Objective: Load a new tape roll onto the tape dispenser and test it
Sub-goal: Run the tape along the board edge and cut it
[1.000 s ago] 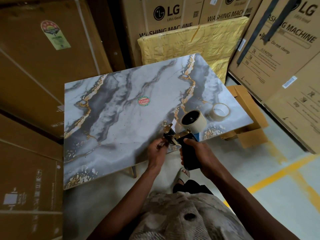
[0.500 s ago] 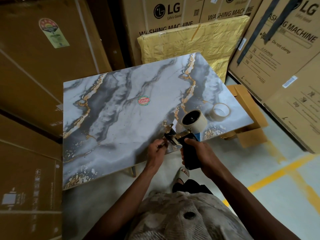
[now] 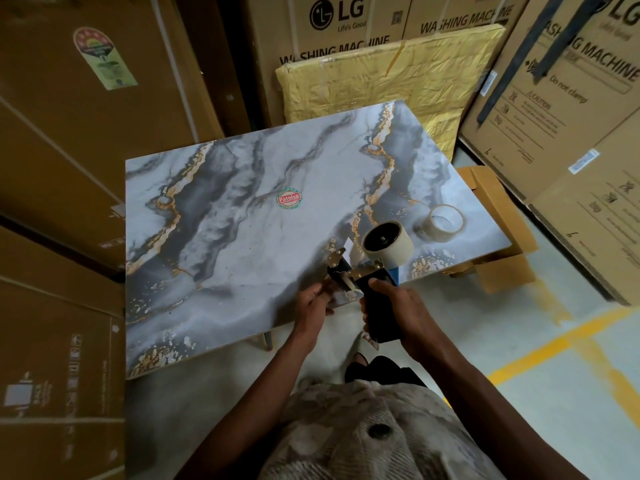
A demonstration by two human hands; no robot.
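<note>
Already a roll sits on the tape dispenser (image 3: 367,271), which is held out over the near right corner of the marble-patterned desk (image 3: 242,220). The right hand (image 3: 398,306) wraps its fingers round the black handle, probably to keep the tool steady with its front end tipped up and away so the working parts face the other hand. The left hand (image 3: 313,301) is at the front of the dispenser, fingers curled in at the metal plate and roller; it seems to pinch the free tape end there, though the view is too small to be sure. That placement suits threading the tape through before any test pull.

The loaded tape roll (image 3: 388,240) is cream-coloured and thick, seated on a dark hub at the top of the frame, its flat face turned toward the camera. The frame shows brass-coloured metal with a blue part below the roll. A second, thinner tape roll (image 3: 443,223) lies flat on the desk just beyond, apart from the tool.
</note>
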